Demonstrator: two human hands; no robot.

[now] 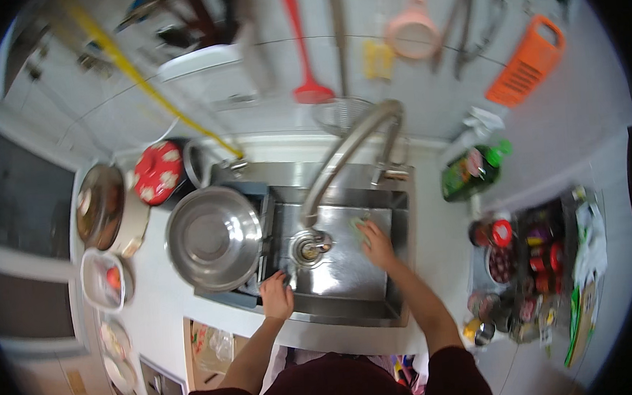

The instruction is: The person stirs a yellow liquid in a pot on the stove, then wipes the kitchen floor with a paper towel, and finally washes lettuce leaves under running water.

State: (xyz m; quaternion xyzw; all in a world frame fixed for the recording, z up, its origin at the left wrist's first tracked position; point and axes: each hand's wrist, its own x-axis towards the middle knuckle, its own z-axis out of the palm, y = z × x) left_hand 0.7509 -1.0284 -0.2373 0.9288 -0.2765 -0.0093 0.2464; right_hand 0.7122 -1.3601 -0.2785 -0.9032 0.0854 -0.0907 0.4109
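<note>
My right hand (375, 241) presses a pale green cloth or sponge (359, 230) against the bottom of a stainless steel sink (348, 277), to the right of the drain strainer (309, 248). At the sink's front left edge rests my left hand (276, 296), its fingers curled over the rim beside a dark rack; whether it grips anything cannot be made out. Between the hands arches the metal faucet (335, 158), its spout over the drain. A large steel basin (214, 239) sits on the dark rack at the sink's left side.
Left on the counter stand a red flowered lid (158, 173) on a dark pot, a glass-lidded pot (100, 207) and a white basket (103, 280). A green detergent bottle (469, 172) and a rack of jars (537, 260) are at right. Utensils, including a red spatula (309, 89), hang behind.
</note>
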